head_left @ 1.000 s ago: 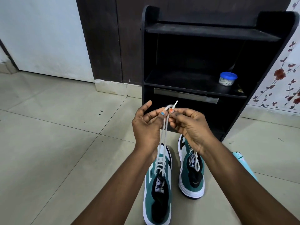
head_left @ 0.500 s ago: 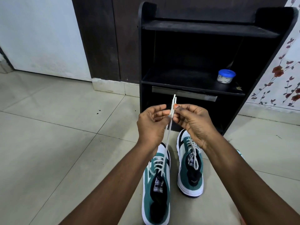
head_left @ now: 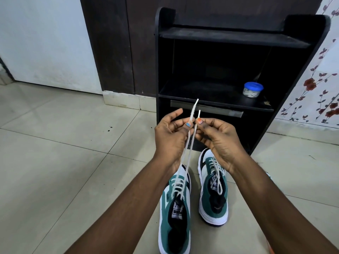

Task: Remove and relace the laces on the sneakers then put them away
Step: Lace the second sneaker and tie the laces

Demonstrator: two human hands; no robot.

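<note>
Before the black shelf, two green-and-white sneakers stand on the tile, their tongue labels reading PUMA. Above them the left hand and right hand each pinch one end of the near sneaker's lace, pulled taut upward.

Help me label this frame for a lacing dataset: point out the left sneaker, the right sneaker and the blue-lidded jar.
left sneaker [head_left: 180,219]: head view, on its teal side panel beside the tongue.
right sneaker [head_left: 207,197]: head view, on its teal side panel.
blue-lidded jar [head_left: 253,86]: head view, on the blue lid.
</note>
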